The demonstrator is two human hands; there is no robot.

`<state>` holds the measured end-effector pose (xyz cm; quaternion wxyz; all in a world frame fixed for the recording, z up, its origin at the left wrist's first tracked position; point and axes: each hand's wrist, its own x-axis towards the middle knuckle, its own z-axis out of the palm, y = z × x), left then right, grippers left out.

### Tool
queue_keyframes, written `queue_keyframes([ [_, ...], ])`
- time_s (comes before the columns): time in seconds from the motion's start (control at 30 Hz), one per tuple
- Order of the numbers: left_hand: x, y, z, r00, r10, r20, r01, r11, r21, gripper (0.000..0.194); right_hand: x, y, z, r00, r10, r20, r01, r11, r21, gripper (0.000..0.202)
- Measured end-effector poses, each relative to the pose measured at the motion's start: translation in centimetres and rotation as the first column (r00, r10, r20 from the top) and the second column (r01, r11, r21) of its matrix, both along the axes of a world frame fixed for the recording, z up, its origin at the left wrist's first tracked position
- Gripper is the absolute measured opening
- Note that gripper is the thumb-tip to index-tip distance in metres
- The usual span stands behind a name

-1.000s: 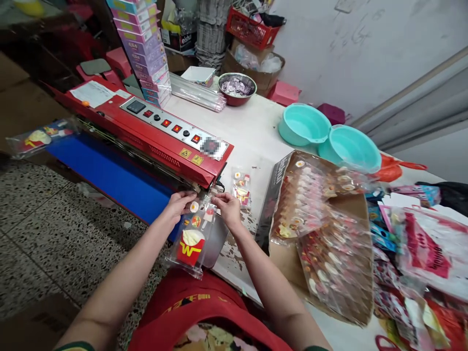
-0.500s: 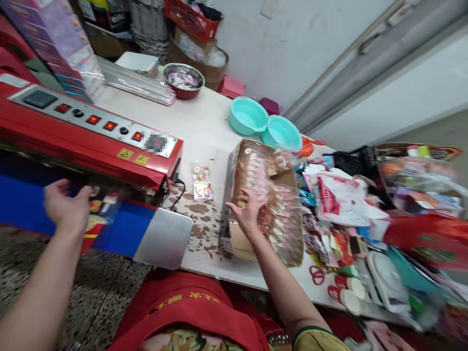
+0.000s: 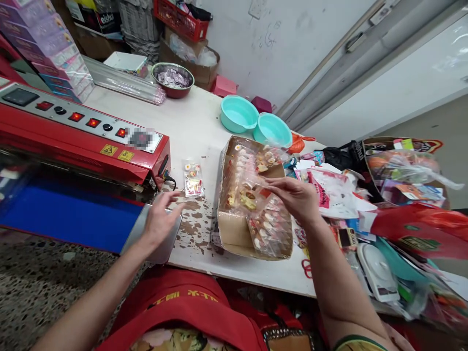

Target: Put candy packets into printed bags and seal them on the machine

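Over the cardboard box (image 3: 234,234), my right hand (image 3: 298,197) pinches the edge of a clear plastic packet (image 3: 252,195) with small yellowish pieces in it. Rows of similar packets (image 3: 268,226) stand packed inside that box. My left hand (image 3: 163,222) is empty, its fingers apart, above the metal plate (image 3: 170,243) at the end of the blue conveyor belt (image 3: 80,214). This belt runs along the red sealing machine (image 3: 84,146), whose switches glow. One more packet (image 3: 193,179) lies flat on the table between machine and box.
Two turquoise basins (image 3: 239,114) and a metal bowl of small sachets (image 3: 173,80) stand toward the back. Stacked purple boxes (image 3: 47,48) rise behind the machine. Bags and clutter crowd the right, with red scissors (image 3: 306,268) and a white scale (image 3: 378,273) near the front edge.
My left hand has left the packet on the belt and moved right to the metal plate. That packet has travelled left. My right hand has lifted a packet from the box.
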<state>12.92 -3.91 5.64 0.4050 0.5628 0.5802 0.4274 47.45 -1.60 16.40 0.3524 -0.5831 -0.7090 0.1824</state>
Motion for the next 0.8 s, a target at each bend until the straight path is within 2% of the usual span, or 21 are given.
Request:
queue_keyframes([
  [0.07, 2.7, 0.5, 2.6, 0.977, -0.127, 0.173, 0.125, 0.992, 0.023, 0.044, -1.9, -0.4, 2.8, 0.997, -0.030, -0.072, 0.035, 0.997, 0.063, 0.015],
  [0.13, 4.6, 1.1, 4.8, 0.933, -0.212, 0.292, 0.192, 0.977, 0.095, 0.056, -3.9, -0.4, 4.0, 0.985, -0.027, -0.173, 0.036, 0.998, 0.047, 0.013],
  [0.17, 5.3, 1.3, 5.6, 0.916, -0.243, 0.320, 0.213, 0.969, 0.124, 0.059, -4.9, -0.4, 3.9, 0.974, -0.016, -0.226, 0.019, 1.000, 0.010, 0.013],
  [0.23, 5.8, 1.7, 6.3, 0.915, -0.262, 0.305, 0.228, 0.963, 0.145, 0.054, -6.9, -0.2, 2.5, 0.944, 0.003, -0.331, -0.034, 0.996, -0.087, 0.014],
  [0.3, 5.4, 1.7, 5.9, 0.950, -0.212, 0.232, 0.192, 0.976, 0.103, 0.043, -9.0, 0.1, 0.1, 0.909, 0.006, -0.417, -0.086, 0.981, -0.174, 0.015],
  [0.4, 3.7, 1.2, 4.1, 0.987, -0.046, 0.153, 0.043, 0.999, 0.023, 0.030, -11.9, 0.3, -3.6, 0.862, -0.032, -0.506, -0.116, 0.959, -0.258, 0.015],
  [0.5, 1.3, 0.7, 2.3, 0.970, 0.077, 0.232, -0.062, 0.995, -0.073, 0.032, -14.2, 0.5, -6.1, 0.819, -0.087, -0.567, -0.128, 0.936, -0.329, 0.017],
  [0.57, -0.5, 0.8, 1.5, 0.911, 0.119, 0.396, -0.050, 0.982, -0.181, 0.049, -15.6, 0.7, -7.1, 0.797, -0.120, -0.592, -0.142, 0.915, -0.377, 0.018],
  [0.63, -2.3, 1.2, 1.2, 0.824, 0.158, 0.544, 0.027, 0.948, -0.317, 0.065, -16.8, 0.8, -7.8, 0.785, -0.130, -0.606, -0.181, 0.887, -0.425, 0.021],
  [0.67, -3.1, 1.5, 1.1, 0.796, 0.177, 0.578, 0.072, 0.921, -0.382, 0.064, -17.4, 0.9, -8.2, 0.781, -0.125, -0.612, -0.209, 0.870, -0.446, 0.022],
  [0.73, -4.5, 2.0, 0.8, 0.787, 0.222, 0.576, 0.108, 0.869, -0.483, 0.052, -18.7, 0.9, -9.1, 0.774, -0.120, -0.622, -0.254, 0.841, -0.478, 0.024],
  [0.8, -5.4, 2.3, 0.0, 0.789, 0.299, 0.537, 0.047, 0.841, -0.538, 0.042, -19.9, 1.0, -10.1, 0.769, -0.138, -0.624, -0.261, 0.824, -0.504, 0.026],
])
